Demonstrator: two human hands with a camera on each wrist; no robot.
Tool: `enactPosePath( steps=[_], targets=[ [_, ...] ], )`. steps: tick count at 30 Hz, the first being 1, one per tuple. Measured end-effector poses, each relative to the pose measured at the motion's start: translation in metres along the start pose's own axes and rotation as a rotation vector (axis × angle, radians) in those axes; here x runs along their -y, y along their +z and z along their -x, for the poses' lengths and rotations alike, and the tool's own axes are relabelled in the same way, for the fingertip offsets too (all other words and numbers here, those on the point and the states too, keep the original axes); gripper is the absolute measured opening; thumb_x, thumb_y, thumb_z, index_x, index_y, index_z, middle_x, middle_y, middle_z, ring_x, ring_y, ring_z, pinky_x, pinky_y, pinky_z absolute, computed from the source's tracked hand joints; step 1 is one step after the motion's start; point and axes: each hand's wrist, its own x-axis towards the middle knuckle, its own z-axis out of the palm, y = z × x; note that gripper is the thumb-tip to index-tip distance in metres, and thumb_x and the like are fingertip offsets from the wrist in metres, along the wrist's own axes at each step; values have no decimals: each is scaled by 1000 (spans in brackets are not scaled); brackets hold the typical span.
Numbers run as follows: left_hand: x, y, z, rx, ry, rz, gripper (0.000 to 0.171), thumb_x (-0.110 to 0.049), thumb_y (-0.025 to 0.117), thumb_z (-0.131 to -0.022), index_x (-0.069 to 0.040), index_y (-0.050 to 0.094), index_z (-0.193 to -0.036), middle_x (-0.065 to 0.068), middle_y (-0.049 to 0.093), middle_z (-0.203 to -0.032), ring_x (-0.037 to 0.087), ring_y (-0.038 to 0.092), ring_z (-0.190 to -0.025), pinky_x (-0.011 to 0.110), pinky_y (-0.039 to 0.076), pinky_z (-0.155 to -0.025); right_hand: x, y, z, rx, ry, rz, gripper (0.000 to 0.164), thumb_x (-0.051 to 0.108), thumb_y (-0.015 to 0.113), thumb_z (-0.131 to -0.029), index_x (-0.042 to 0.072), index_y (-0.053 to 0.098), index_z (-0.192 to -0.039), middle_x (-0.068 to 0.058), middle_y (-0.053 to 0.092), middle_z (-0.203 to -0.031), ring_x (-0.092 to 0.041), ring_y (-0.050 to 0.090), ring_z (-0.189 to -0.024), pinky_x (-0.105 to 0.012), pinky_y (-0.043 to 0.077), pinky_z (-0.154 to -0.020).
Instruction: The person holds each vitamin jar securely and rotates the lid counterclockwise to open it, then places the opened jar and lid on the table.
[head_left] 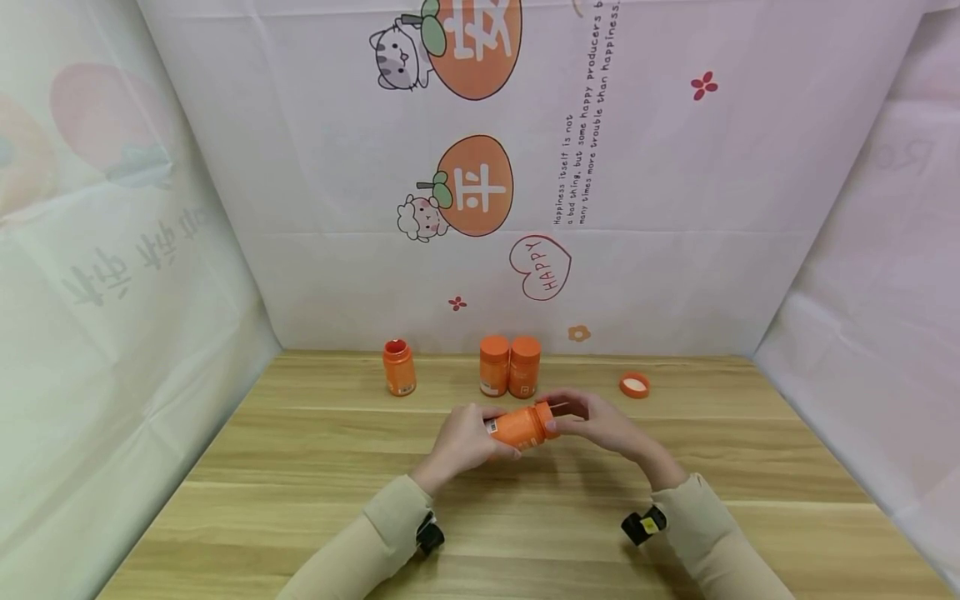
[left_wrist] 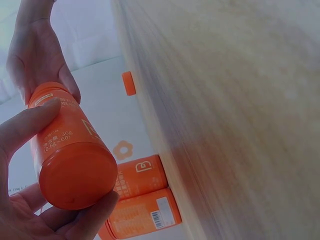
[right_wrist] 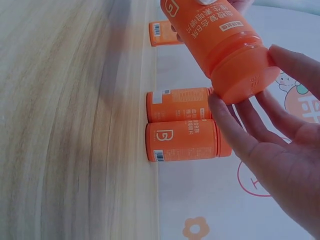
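The bottle [head_left: 517, 427] lies between the two hands, held up off the bench [head_left: 225, 508], tilted on its side with its cap [head_left: 546, 419] toward the right. The left grip [head_left: 467, 437] is clamped round the body near the base; in the left wrist view one digit lies across the label and other fingertips curl about the bottom edge. The right grip [head_left: 602, 423] is closed on the cap, fingertips on opposite sides of it, with the palm well apart from the bottle. Past the hands, two capped bottles [head_left: 494, 368] stand upright side by side, near the printed sheet [head_left: 337, 283] behind the bench. Farther left, an uncapped bottle [head_left: 400, 372] stands upright with its mouth bare, apart from that pair. A loose cap [head_left: 634, 385] rests on the bench beyond the right grip and to its right, its pale inside showing.
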Motion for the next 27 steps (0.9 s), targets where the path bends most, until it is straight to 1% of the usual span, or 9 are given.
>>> enactPosePath(
  steps=[3, 7, 11, 14, 21, 24, 27],
  targets=[
    [0, 0, 0, 2, 0, 0, 51, -29, 89, -57, -16, 73, -104, -5, 68, -88, 11, 57, -74, 29, 46, -69, -2, -1, 0, 4, -12, 0, 48, 20, 66, -89, 3, 51, -131, -16, 56, -130, -41, 49, -122, -28, 51, -88],
    [-1, -1, 0, 1, -4, 5, 53, -29, 89, -57, -15, 72, -106, -4, 68, -89, 11, 57, -75, 29, 46, -68, -4, -1, 0, -4, -32, -6, 50, 20, 69, -87, 3, 51, -131, -15, 55, -131, -40, 49, -123, -28, 51, -88],
    [-1, -1, 1, -3, -5, 15, 54, -29, 89, -57, -15, 72, -107, -3, 69, -90, 12, 57, -75, 29, 46, -68, -7, -2, -1, -1, -50, -53, 54, 16, 71, -85, -1, 49, -131, -21, 52, -134, -39, 48, -125, -28, 50, -90],
    [-2, -1, 1, -5, -3, 20, 54, -29, 88, -57, -15, 72, -107, -3, 69, -89, 12, 57, -75, 29, 46, -68, -8, -2, 0, 11, -53, -107, 56, 13, 72, -84, -2, 48, -132, -23, 49, -136, -40, 46, -127, -29, 49, -92],
    [-2, -1, 2, -5, 2, 13, 51, -28, 89, -58, -16, 73, -104, -4, 68, -88, 11, 57, -74, 29, 46, -68, -10, -3, 2, 15, -64, -163, 52, 6, 72, -82, 4, 52, -130, -16, 51, -135, -39, 44, -129, -30, 47, -95],
    [-2, 0, 2, -2, 0, 14, 51, -29, 88, -58, -16, 72, -104, -4, 68, -88, 11, 57, -74, 29, 46, -68, -10, -3, 2, 6, -68, -137, 50, 7, 71, -83, 4, 52, -130, -16, 52, -135, -38, 45, -128, -30, 48, -94],
    [-2, 0, 2, -1, -3, 17, 51, -29, 88, -58, -15, 72, -104, -4, 68, -88, 12, 57, -74, 29, 47, -68, -8, -3, 1, -26, -42, -57, 46, 16, 69, -87, 6, 54, -129, -13, 55, -133, -33, 50, -125, -31, 50, -91]
  ],
)
